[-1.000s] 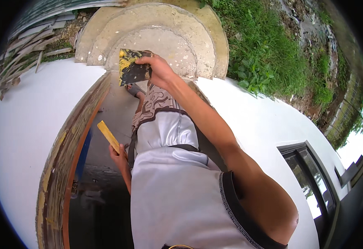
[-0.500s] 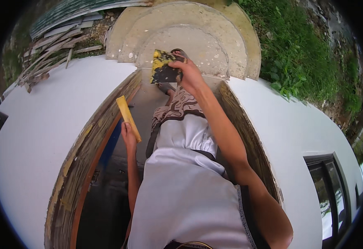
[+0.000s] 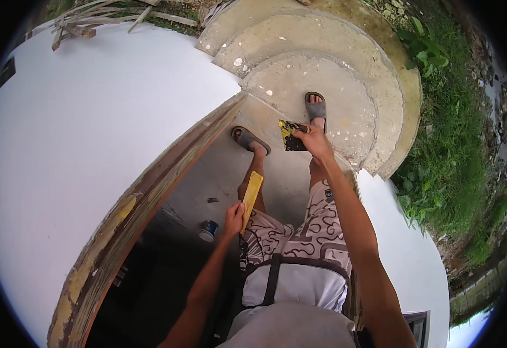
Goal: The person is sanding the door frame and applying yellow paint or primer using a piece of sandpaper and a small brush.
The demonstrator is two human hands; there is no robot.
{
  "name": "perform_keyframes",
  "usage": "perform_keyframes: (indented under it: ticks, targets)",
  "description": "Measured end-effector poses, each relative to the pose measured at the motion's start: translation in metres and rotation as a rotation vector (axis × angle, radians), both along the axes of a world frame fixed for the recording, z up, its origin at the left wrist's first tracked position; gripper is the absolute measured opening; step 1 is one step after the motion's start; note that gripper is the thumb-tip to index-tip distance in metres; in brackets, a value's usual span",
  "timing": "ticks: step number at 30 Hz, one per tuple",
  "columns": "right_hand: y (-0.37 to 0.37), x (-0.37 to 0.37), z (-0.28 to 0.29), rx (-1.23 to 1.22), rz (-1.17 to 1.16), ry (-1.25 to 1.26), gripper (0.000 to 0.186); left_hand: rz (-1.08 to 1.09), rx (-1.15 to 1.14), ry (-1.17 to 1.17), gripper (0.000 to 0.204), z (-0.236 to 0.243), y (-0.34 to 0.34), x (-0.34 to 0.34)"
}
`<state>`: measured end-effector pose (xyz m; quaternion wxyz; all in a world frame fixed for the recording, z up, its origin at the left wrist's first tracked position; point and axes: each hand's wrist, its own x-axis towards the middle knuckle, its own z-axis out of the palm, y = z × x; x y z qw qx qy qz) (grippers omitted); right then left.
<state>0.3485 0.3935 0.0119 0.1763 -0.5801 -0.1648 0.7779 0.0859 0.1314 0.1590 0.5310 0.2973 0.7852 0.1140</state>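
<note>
My right hand is closed on a thin, squarish black scraper smeared with yellow, held out over the doorway threshold. Lower and to the left, my left hand grips a flat yellow strip by its near part; its material is not clear. The strip points up and slightly right, in front of my leg. Along the left side runs a worn wooden door frame with yellowish patches, and neither hand touches it.
A small blue and white can stands on the floor left of my leg. Rounded concrete steps lie ahead, one sandalled foot on them. White walls flank the doorway. Loose boards lie far left; grass grows right.
The view has swung, so the steps sit further right and the can now shows. My feet are further apart. The yellow strip has tilted from leaning left to leaning right; both hands keep their holds.
</note>
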Motion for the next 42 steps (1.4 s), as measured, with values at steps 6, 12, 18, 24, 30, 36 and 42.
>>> perform_keyframes:
  ticks: [6, 12, 18, 24, 30, 36, 42]
  targets:
    - [0.019, -0.122, -0.185, 0.115, 0.162, -0.089, 0.033, 0.072, -0.007, -0.022, 0.033, -0.093, -0.032, -0.002]
    - [0.004, -0.231, -0.272, 0.257, 0.353, -0.362, 0.034, 0.132, 0.012, 0.038, 0.029, -0.086, -0.047, -0.013]
    - [-0.006, -0.265, -0.306, 0.511, 0.275, -0.539, 0.031, 0.048, 0.056, 0.031, 0.03, -0.095, -0.044, -0.007]
    - [-0.001, -0.242, -0.294, 0.581, 0.855, -0.426, 0.039, 0.034, 0.068, 0.079, 0.031, -0.091, -0.051, -0.011]
    - [0.072, -0.24, -0.34, 0.363, 0.857, -0.447, 0.043, 0.025, 0.08, 0.084, 0.032, -0.099, -0.062, -0.007]
    - [0.072, -0.267, -0.357, 0.413, 0.899, -0.467, 0.04, 0.051, -0.05, 0.007, 0.034, -0.099, -0.049, -0.003]
    - [0.084, -0.284, -0.29, 0.46, 0.991, -0.354, 0.04, 0.003, 0.002, 0.078, 0.037, -0.098, -0.065, -0.005]
